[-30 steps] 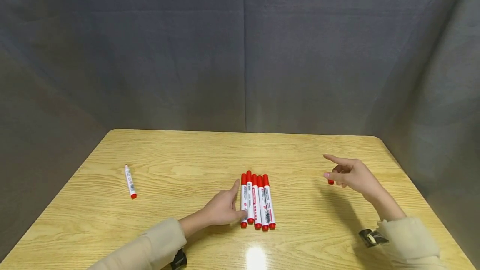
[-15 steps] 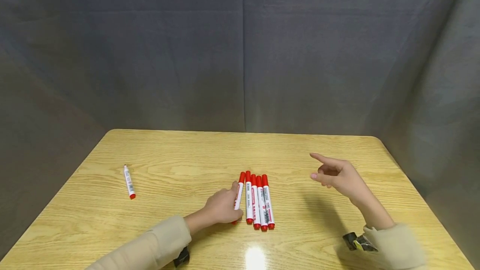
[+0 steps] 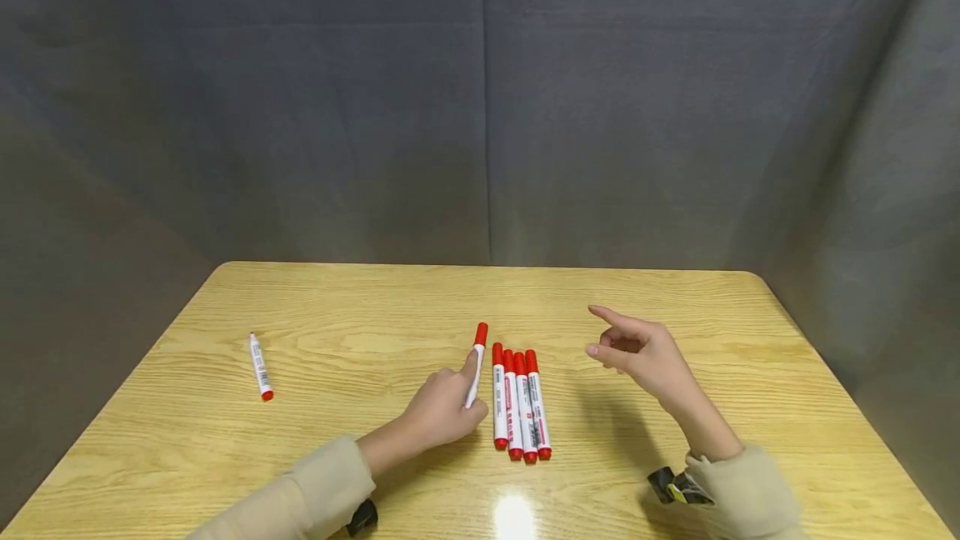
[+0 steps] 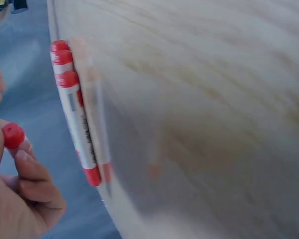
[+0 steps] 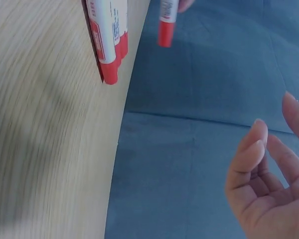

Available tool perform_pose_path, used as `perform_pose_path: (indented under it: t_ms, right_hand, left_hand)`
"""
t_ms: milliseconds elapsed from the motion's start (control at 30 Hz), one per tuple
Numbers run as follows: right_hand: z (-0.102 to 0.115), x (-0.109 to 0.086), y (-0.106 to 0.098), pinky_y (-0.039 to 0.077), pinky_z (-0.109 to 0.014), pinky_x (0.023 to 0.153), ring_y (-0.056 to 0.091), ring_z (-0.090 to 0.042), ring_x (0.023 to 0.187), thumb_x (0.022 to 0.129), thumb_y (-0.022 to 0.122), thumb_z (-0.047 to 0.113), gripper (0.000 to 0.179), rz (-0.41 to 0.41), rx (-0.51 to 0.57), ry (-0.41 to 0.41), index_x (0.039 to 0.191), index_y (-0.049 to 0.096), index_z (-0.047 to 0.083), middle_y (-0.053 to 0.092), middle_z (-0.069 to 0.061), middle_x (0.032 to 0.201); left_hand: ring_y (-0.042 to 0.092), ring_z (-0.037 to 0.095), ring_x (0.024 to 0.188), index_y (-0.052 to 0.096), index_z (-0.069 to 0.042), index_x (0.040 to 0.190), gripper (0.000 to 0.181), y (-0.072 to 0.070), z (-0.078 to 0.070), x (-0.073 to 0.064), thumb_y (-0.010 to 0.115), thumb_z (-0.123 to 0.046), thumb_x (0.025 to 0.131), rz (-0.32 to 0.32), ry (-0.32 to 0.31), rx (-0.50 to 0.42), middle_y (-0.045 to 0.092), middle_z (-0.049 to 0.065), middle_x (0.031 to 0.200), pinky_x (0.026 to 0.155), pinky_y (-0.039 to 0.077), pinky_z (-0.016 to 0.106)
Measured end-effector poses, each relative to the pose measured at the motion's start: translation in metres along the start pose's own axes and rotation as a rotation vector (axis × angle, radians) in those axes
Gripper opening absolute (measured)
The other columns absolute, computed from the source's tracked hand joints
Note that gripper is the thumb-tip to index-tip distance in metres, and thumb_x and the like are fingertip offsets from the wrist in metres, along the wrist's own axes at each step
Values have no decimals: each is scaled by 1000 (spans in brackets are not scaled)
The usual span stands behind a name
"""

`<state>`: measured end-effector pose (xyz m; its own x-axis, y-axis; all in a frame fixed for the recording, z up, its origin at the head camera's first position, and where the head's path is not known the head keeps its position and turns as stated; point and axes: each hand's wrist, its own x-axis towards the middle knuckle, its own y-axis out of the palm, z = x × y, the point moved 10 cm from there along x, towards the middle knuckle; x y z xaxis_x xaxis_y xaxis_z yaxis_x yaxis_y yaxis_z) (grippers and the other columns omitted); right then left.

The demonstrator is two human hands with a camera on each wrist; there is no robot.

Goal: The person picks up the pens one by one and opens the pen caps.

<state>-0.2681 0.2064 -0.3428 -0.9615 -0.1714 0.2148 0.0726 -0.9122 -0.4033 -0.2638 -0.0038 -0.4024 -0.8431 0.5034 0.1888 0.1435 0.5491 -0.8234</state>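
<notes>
My left hand [image 3: 444,408] pinches a red-capped marker [image 3: 479,357] between thumb and fingers, above the table. In the left wrist view the marker's red cap [image 4: 13,135] points toward the camera. Just to the right lie several more red-capped markers [image 3: 521,407], side by side. My right hand [image 3: 637,350] hovers to the right of that row, index finger stretched and other fingers curled. The right wrist view shows this hand's curled fingers [image 5: 261,184] with nothing visible in them; whether they hide something is unclear.
Over at the left of the wooden table [image 3: 360,298], a marker [image 3: 260,367] lies apart, its tip uncapped. A grey-blue curtain [image 3: 337,148] stands behind the table. Each sleeve has a black device strapped near the wrist.
My left hand has lifted the leftmost marker out of the row and tilted it. My right hand has moved left; the small red piece seen under its fingers a second ago is no longer visible.
</notes>
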Motion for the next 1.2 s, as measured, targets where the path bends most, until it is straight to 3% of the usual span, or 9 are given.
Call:
perform_pose_path:
  t_ms: [333, 733, 867, 1067, 1200]
  right_hand:
    - [-9, 17, 32, 42, -24, 50, 54, -12, 60, 82, 68, 14, 52, 20, 42, 45, 131, 50, 6, 61, -10, 80]
    - [-12, 35, 76, 45, -27, 55, 60, -27, 69, 85, 64, 14, 46, 17, 94, 47, 129, 52, 5, 66, -11, 83]
    - [-7, 35, 81, 46, -27, 56, 61, -24, 66, 86, 64, 14, 38, -33, 125, 53, 121, 58, 1, 66, -10, 76]
    - [-3, 34, 76, 51, -32, 58, 58, -13, 58, 83, 65, 8, 29, -182, 203, 101, 111, 63, -2, 64, -9, 73]
    - [-2, 32, 71, 50, -28, 55, 55, -9, 54, 83, 64, 3, 25, -259, 238, 102, 107, 65, -4, 64, -10, 72]
  left_hand:
    - [26, -5, 35, 31, 14, 134, 69, -13, -35, -5, 54, -7, 72, -46, 138, -70, 37, -11, 46, 31, 23, 11]
    - [24, -7, 34, 30, 13, 135, 70, -13, -60, -10, 55, -5, 72, -63, 274, -68, 37, -11, 46, 31, 23, 10]
    - [25, -7, 36, 35, 13, 133, 69, -14, -63, -11, 55, -8, 71, -101, 286, -19, 35, -12, 47, 32, 22, 10]
    - [22, -4, 36, 42, 4, 134, 66, -20, -60, -13, 57, -14, 72, -210, 232, 58, 29, -14, 45, 33, 21, 12]
    - [23, -4, 36, 44, 1, 133, 59, -24, -59, -13, 61, -13, 78, -257, 239, 44, 33, -12, 44, 33, 22, 12]
